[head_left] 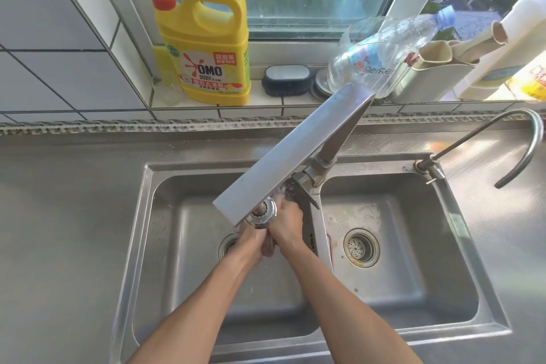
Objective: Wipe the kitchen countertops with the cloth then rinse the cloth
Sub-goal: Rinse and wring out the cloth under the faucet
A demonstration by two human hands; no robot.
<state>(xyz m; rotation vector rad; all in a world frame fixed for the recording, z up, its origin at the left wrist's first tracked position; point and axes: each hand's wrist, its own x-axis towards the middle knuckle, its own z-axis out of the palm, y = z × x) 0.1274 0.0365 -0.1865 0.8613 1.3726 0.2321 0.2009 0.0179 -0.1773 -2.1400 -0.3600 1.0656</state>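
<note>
Both hands are down in the left bowl of the sink (153, 216), right under the head of the tap (261, 213), pressed together around the cloth (268, 245). Only a pinkish fold of it shows between the palms; the rest is hidden. The left hand (249, 241) and the right hand (286, 226) each look curled and clamped on that bunched cloth, though the tap's flat spout covers part of the fingers, so the exact grip is hard to read. Something pale and blurred just under the spout may be wet cloth or splashing water; I cannot tell whether water is running.

The counter around the sink looks wiped, so I'd judge this is the rinsing stage. To do it well, the cloth should be held directly under the tap head, opened and squeezed in turn so water goes through every fold, then wrung low in the bowl to avoid splashing the counter. The yellow detergent bottle (204, 47) stands well behind the tap on the window ledge, if soap is wanted.
</note>
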